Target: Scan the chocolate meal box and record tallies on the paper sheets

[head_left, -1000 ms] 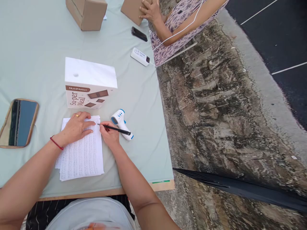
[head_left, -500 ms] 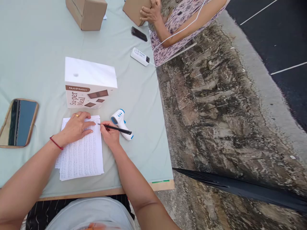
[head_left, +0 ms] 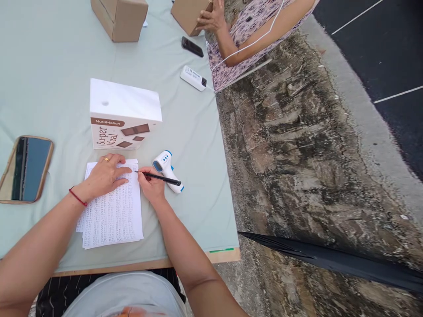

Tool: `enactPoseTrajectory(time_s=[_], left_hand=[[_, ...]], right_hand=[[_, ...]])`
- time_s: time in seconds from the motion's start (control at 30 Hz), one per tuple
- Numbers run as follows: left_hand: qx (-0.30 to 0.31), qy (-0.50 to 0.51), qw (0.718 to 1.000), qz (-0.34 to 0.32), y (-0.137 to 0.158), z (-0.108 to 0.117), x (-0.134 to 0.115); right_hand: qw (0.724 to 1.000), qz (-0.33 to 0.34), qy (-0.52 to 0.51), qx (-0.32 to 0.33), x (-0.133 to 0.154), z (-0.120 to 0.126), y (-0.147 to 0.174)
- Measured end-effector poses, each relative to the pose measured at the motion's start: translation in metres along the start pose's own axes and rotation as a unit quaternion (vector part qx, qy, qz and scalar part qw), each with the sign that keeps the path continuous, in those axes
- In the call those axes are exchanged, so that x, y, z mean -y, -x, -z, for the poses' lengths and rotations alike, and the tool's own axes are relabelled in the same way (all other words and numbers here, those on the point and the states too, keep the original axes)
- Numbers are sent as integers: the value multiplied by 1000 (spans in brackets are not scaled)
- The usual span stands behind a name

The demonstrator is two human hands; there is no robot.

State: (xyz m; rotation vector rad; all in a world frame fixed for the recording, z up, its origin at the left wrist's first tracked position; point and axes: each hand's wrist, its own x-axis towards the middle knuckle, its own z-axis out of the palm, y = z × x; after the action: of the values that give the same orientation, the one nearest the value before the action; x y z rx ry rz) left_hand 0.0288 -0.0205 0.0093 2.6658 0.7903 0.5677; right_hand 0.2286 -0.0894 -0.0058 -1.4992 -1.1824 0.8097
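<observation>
My left hand [head_left: 108, 174] lies with fingers spread on the upper part of a few sheets of paper [head_left: 114, 220] covered in columns of small writing. A black pen [head_left: 163, 178] is gripped in my right hand [head_left: 152, 185], its tip at the top right of the top sheet. Just right of that hand, partly behind the pen, rests a white and blue infrared thermometer [head_left: 168, 167]. A white and brown Super Meal box [head_left: 125, 105] stands right beyond the papers.
A phone in a wooden-edged case [head_left: 28, 169] lies at the left. Farther off are a cardboard box [head_left: 127, 22], a black device [head_left: 192, 46] and a white device with a cable [head_left: 193, 78]. Another person's hand [head_left: 213, 17] touches a second cardboard box [head_left: 187, 15].
The other person's hand has shifted slightly right along the far cardboard box. My hands, the pen and the papers look almost the same.
</observation>
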Motion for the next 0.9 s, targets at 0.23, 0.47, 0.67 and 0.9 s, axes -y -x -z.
enactPoseTrajectory(time_s=[0.23, 0.47, 0.67, 0.9], left_hand=[[-1, -8, 1000, -5, 0, 1, 0], [-1, -5, 1000, -4, 1, 0, 0], [6, -10, 1000, -3, 1, 1, 2], [4, -10, 1000, -8, 0, 0, 1]], right_hand=[[1000, -18, 0, -9, 2, -1, 0], [999, -26, -3, -21, 5, -2, 0], [999, -31, -26, -30, 4, -3, -1], [999, -31, -15, -30, 4, -3, -1]])
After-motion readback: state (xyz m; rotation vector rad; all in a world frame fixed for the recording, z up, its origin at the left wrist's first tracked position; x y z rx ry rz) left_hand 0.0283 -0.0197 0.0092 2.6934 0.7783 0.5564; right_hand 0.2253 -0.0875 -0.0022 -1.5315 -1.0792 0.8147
